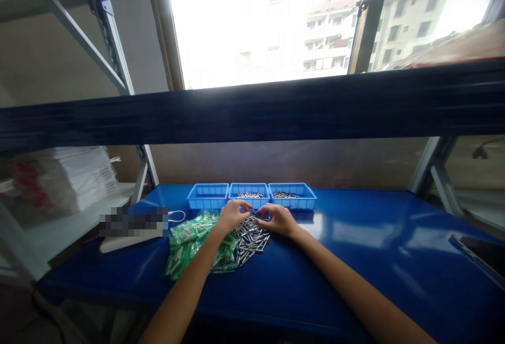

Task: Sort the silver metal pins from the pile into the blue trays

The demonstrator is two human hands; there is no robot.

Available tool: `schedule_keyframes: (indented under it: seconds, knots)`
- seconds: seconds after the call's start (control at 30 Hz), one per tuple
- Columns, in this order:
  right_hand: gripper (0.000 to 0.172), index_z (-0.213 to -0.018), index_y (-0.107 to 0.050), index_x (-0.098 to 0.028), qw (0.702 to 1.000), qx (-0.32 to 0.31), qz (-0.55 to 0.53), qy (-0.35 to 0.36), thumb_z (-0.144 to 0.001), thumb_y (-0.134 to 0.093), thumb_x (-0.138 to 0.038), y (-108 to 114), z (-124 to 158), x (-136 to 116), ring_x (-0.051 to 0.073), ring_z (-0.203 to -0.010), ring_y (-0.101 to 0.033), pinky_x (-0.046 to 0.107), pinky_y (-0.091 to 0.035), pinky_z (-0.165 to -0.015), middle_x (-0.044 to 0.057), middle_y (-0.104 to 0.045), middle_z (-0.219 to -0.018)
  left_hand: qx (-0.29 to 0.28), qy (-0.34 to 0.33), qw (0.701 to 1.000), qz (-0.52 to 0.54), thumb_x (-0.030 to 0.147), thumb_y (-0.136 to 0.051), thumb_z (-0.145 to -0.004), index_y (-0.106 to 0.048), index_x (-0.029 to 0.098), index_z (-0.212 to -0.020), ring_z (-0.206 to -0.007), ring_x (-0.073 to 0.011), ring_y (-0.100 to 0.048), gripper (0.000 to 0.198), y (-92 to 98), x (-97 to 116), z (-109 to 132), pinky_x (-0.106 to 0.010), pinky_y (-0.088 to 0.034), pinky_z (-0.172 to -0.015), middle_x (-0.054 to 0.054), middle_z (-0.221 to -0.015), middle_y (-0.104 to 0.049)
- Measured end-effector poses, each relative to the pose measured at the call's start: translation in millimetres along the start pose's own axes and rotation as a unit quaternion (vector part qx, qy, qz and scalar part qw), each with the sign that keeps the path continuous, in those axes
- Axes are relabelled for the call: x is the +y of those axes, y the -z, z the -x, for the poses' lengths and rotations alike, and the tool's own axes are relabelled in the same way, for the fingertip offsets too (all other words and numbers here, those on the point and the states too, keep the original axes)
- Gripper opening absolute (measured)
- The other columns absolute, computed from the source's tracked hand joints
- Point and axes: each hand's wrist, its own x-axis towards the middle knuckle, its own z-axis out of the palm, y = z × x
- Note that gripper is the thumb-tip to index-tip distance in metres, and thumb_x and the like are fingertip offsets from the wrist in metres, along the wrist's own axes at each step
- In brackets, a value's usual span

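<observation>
A loose pile of small silver metal pins [252, 244] lies on the blue table, and both hands are at its far end. My left hand [233, 216] has its fingers curled, with thumb and index drawn toward each other. Facing it, my right hand [279, 220] curls in a similar pinch a short gap away. Whatever the fingertips hold is too small to make out. Green-tinted plastic bags [193, 236] with pins inside lie left of the pile, partly behind my left forearm.
Behind the hands stand three blue trays: the left tray [208, 205] shows no contents, while the middle tray [252, 186] and right tray [294, 205] hold pins. A pale, partly blurred device [132, 241] lies left. A dark flat object [479, 254] sits right. A blue shelf beam [252, 115] crosses above.
</observation>
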Motion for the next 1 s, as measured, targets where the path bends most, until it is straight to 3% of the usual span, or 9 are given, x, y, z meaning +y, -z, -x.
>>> schedule_keyframes:
  seconds: [0.23, 0.4, 0.8, 1.0]
  knots:
    - [0.028, -0.09, -0.068, -0.021, 0.999, 0.018, 0.023, 0.017, -0.078, -0.059, -0.045, 0.7, 0.9, -1.4, 0.013, -0.06, -0.057, 0.023, -0.039, -0.054, 0.002, -0.066, -0.079, 0.038, -0.02, 0.992, 0.116, 0.032, -0.064, -0.072, -0.072, 0.016, -0.083, -0.071, -0.0163, -0.063, 0.021, -0.9, 2.4, -4.9, -0.028, -0.05, -0.066, -0.005, -0.083, -0.071]
    - [0.034, -0.085, -0.068, -0.021, 0.998, 0.047, 0.028, 0.016, -0.086, -0.048, -0.048, 0.7, 1.7, -3.3, 0.012, -0.058, -0.056, 0.023, -0.038, -0.052, 0.002, -0.066, -0.081, 0.03, -0.036, 0.986, 0.16, 0.034, -0.063, -0.073, -0.07, 0.016, -0.081, -0.079, -0.017, -0.065, 0.021, -0.9, 5.1, -3.6, -0.028, -0.051, -0.072, -0.005, -0.083, -0.071]
    - [0.035, -0.085, -0.068, -0.022, 0.997, 0.07, 0.007, 0.015, -0.087, -0.045, -0.048, -1.1, 2.8, -17.6, 0.01, -0.053, -0.053, 0.022, -0.037, -0.054, 0.001, -0.067, -0.082, 0.047, 0.017, 0.955, 0.294, 0.038, -0.069, -0.069, -0.066, 0.012, -0.086, -0.073, -0.0156, -0.064, 0.031, -6.0, 5.3, -7.6, -0.026, -0.051, -0.065, -0.007, -0.079, -0.069]
    - [0.04, -0.087, -0.068, -0.021, 0.992, 0.123, 0.002, -0.001, -0.088, -0.041, -0.05, -4.6, 3.3, -13.3, 0.01, -0.046, -0.049, 0.021, -0.036, -0.05, 0.002, -0.064, -0.07, 0.041, -0.003, 0.97, 0.239, 0.042, -0.067, -0.069, -0.07, 0.014, -0.082, -0.075, -0.0151, -0.062, 0.032, -6.8, 7.5, -7.8, -0.026, -0.049, -0.068, -0.007, -0.086, -0.07]
